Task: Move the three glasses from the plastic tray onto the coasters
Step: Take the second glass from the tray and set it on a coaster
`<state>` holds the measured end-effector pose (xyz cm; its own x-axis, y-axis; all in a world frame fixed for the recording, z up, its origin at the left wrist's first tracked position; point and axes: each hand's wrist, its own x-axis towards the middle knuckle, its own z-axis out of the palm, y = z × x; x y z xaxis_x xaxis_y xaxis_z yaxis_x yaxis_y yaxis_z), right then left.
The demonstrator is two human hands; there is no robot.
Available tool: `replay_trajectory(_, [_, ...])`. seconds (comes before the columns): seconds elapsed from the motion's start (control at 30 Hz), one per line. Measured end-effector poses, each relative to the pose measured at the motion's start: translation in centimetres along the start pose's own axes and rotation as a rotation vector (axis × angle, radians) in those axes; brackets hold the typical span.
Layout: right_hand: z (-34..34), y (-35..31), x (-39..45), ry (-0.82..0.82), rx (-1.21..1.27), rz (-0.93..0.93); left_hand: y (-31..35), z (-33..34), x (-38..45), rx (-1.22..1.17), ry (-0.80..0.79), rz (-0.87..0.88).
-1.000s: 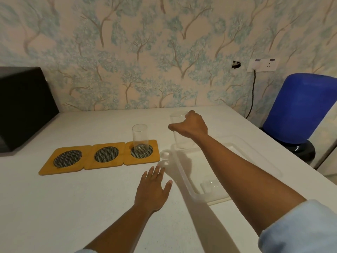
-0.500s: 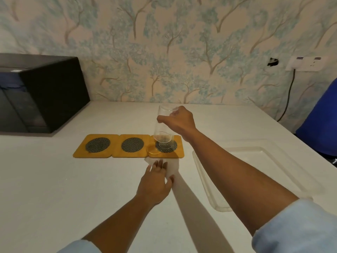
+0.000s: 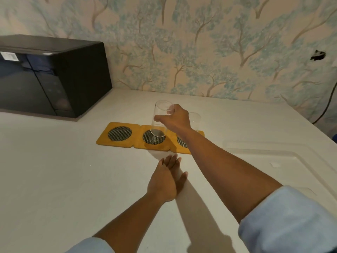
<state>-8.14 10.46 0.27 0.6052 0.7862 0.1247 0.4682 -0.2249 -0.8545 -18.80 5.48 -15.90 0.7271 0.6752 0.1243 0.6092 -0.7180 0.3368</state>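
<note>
Two glasses show: one clear glass (image 3: 159,119) is clamped near its rim by the fingers of the right hand (image 3: 174,118), tilted slightly, its base over the mesh disc of the middle coaster (image 3: 152,137), whether touching or just above I cannot tell; the second glass (image 3: 195,121) stands behind the right wrist on the right coaster (image 3: 182,143), largely hidden by the forearm; a third glass is not in view. Three yellow coasters lie in a row, edges touching, and the left coaster (image 3: 118,133) is bare. The plastic tray (image 3: 284,157) sits to the right, well apart from the held glass, only partly in frame. The left hand (image 3: 166,178) rests flat on the white table (image 3: 54,170) just before the coasters, fingers together and holding nothing. A black microwave (image 3: 45,75) stands at the far left against the wallpapered wall (image 3: 200,42). Against half a second ago, the held glass has moved from over the right coaster to the middle one; the view has swung left, showing more microwave and less tray.
</note>
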Motion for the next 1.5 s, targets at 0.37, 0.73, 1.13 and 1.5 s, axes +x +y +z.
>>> replay_trajectory(0.37, [5.1, 1.3, 1.9, -0.047, -0.056, 0.023, 0.2, -0.5, 0.6, 0.093, 0.002, 0.068])
replay_trajectory(0.73, [6.3, 2.1, 2.4, -0.053, -0.146, 0.045, -0.1, 0.6, 1.0, 0.122, 0.011, 0.057])
replay_trajectory(1.13, [6.7, 3.5, 1.9, -0.014, -0.138, 0.047, -0.1, -0.2, 0.7, 0.137, -0.038, 0.080])
replay_trajectory(1.5, [1.6, 3.9, 0.2, 0.073, -0.079, 0.031, 1.6, 0.0, 0.6, 0.048, -0.045, -0.003])
